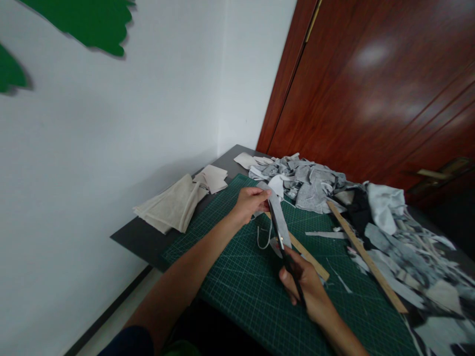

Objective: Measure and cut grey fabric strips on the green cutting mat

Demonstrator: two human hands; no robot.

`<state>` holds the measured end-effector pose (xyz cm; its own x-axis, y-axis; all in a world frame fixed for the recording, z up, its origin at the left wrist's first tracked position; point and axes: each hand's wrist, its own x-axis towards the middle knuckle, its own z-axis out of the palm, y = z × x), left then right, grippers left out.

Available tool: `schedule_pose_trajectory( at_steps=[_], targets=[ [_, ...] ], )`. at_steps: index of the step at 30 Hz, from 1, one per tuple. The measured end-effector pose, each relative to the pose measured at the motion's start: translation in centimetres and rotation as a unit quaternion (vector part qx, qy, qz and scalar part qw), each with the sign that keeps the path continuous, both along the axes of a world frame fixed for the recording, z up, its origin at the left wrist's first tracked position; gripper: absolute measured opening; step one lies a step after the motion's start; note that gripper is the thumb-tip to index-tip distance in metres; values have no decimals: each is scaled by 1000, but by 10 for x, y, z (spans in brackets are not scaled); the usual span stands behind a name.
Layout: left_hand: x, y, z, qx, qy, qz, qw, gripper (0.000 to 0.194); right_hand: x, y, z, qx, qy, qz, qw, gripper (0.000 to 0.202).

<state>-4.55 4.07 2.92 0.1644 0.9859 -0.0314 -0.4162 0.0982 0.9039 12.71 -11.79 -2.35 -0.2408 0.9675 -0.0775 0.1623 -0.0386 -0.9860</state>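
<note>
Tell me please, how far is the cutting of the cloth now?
Apparently done: many grey and white pieces lie heaped at the mat's far and right edges. In hand: the left hand holds a grey strip, with the scissors in the right hand along it. Probably left: finishing this strip; whether the cream cloth also waits, I cannot tell.

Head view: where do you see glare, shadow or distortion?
Head view: whitish glare on the wooden door; soft shadows on the white wall, beside the green cutouts and behind the beige cloth; deep darkness below the door handle; likely wide-angle stretching near the edges.
</note>
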Motion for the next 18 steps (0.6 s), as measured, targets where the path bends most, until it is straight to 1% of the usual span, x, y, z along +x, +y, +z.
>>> schedule_pose_trajectory(
  at_steps=[8, 14, 18],
  targets=[
    [0, 0, 0, 0, 8, 2, 1000, 25, -2, -1, 2, 3, 7, 9, 1000, 86],
    [-1, 3, -2, 2, 12, -3, 1000, 30, -1, -2, 2, 10, -8, 8, 1000, 87],
    [-1, 2, 0, 2, 16, 2, 1000, 29, -1, -1, 3, 9, -3, 23, 1000, 88]
  ],
)
